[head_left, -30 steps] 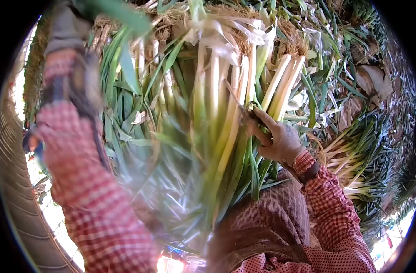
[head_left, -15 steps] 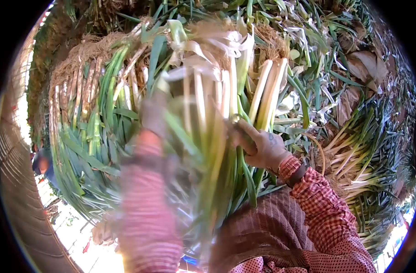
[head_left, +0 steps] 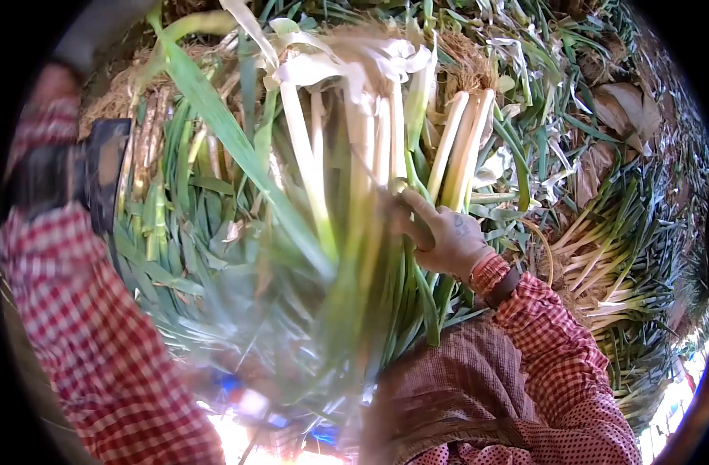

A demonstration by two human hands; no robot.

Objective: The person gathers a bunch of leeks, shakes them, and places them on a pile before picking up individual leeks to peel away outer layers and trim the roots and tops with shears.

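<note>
My right hand (head_left: 453, 240), in a pale glove, is closed beside the peeled green onions (head_left: 382, 147) in the middle. Its fingers wrap a small object with a rounded, yellowish end; a thin dark line runs up-left from it, and I cannot make out what it is. My left hand (head_left: 95, 35) is at the upper left, smeared by motion, so its fingers do not show. A long green leaf (head_left: 215, 139) slants from near it down to the blurred middle stalks. White, shredded skins (head_left: 316, 70) hang about the root ends.
Unpeeled green onions (head_left: 149, 147) with brown roots lie in a row at the left. More bundled stalks (head_left: 602, 263) lie at the right among heaped leaves. Dry brown husks (head_left: 622, 108) are at the upper right. A brown cloth (head_left: 455, 380) covers my lap.
My left hand has swung up and left, away from the middle stalks, and a long leaf now stretches toward the upper left. My right hand has hardly moved.
</note>
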